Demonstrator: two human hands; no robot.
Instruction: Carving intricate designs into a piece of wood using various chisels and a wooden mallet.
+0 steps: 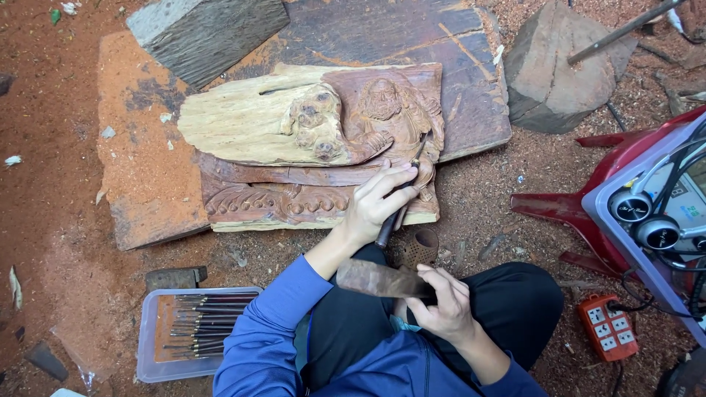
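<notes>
At centre frame the left hand [375, 202] has its fingers closed on a slim chisel [401, 198], tip against the carved wood panel [309, 147]. The right hand [441, 301] grips a wooden mallet [379, 279], dense-looking, best held low. The relief looks brittle.

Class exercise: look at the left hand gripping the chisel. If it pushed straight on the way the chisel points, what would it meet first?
The left hand aims its chisel up and to the right, so it would first meet the carved wooden figure on the relief panel. The tip already seems to touch the carving, though depth is hard to judge.
</notes>
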